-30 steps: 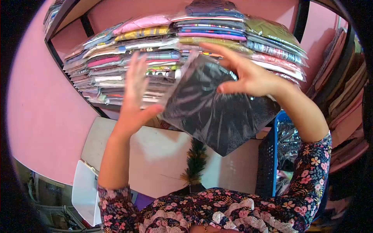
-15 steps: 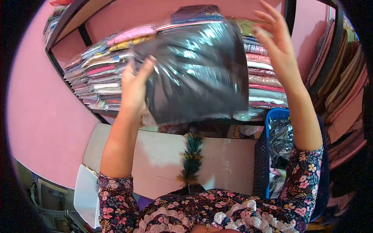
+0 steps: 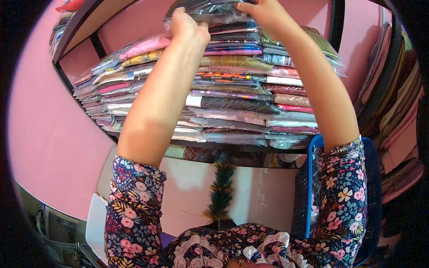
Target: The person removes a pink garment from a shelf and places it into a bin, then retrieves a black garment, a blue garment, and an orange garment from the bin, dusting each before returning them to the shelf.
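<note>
A dark package in clear plastic [image 3: 210, 11] is raised at the top of the view, over the middle stack of wrapped clothes [image 3: 232, 62]. My left hand [image 3: 187, 27] grips its left end, thumb on top and fingers wrapped round the near edge. At its right end, my right hand [image 3: 263, 13] pinches the plastic between thumb and fingers. The package's far side is cut off by the frame. Beneath it, flat wrapped garments lie piled on the dark-framed shelf.
A blue basket [image 3: 308, 187] with plastic-wrapped items stands at the right. Below the shelf is a pale tabletop [image 3: 263, 192] with a green tinsel-like strand [image 3: 220, 187]. Folded fabrics [image 3: 402, 111] fill the right side; a white container [image 3: 96, 223] is lower left.
The dark package has moved up and away, onto the top of the middle stack's area, uncovering the garments below. My right hand has come in from the right and taken hold of its right end.
</note>
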